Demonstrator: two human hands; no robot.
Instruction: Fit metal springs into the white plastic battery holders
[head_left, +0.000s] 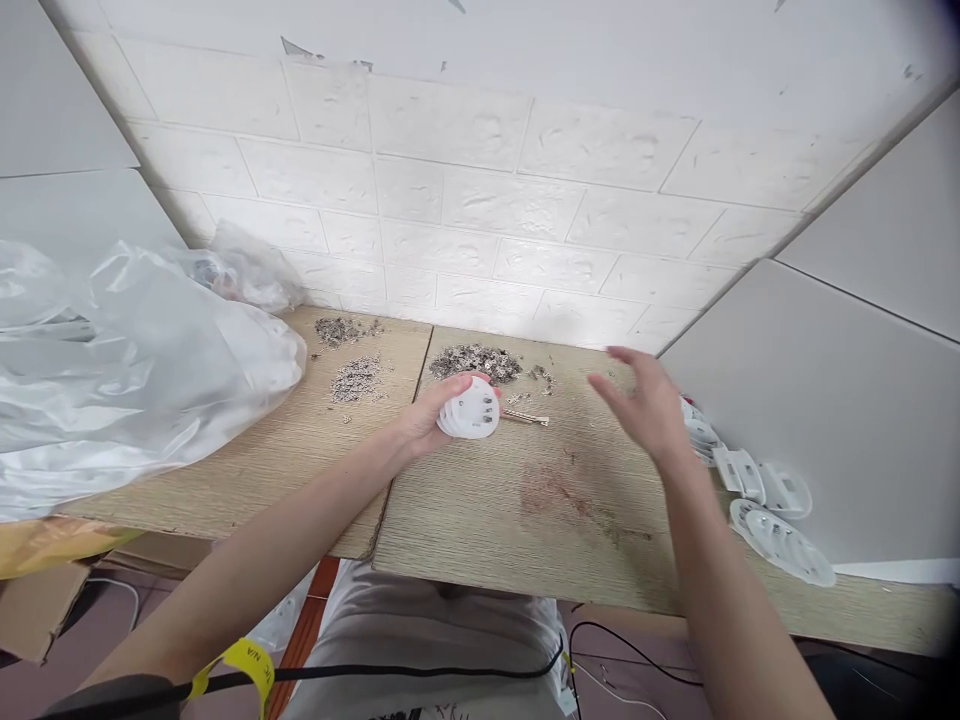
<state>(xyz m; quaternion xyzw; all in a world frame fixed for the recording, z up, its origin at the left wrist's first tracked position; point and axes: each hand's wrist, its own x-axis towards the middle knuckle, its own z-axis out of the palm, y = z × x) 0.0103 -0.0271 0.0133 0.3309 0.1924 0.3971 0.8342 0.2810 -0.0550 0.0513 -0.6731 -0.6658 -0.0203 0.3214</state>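
My left hand (pixel 430 414) is closed around a round white plastic part (pixel 470 409) with small slots in its face, held just above the wooden table (pixel 480 510). A pile of small grey metal pieces (pixel 475 362) lies right behind it. A thin metal strip (pixel 526 418) lies on the table beside the part. My right hand (pixel 643 402) hovers over the table to the right, slightly blurred, fingers stretched out and holding nothing.
Two more heaps of small metal pieces (pixel 358 377) lie at the back left. A big clear plastic bag (pixel 127 370) covers the table's left end. Several white plastic parts (pixel 765 500) lie along the right wall. A white brick-pattern wall stands behind.
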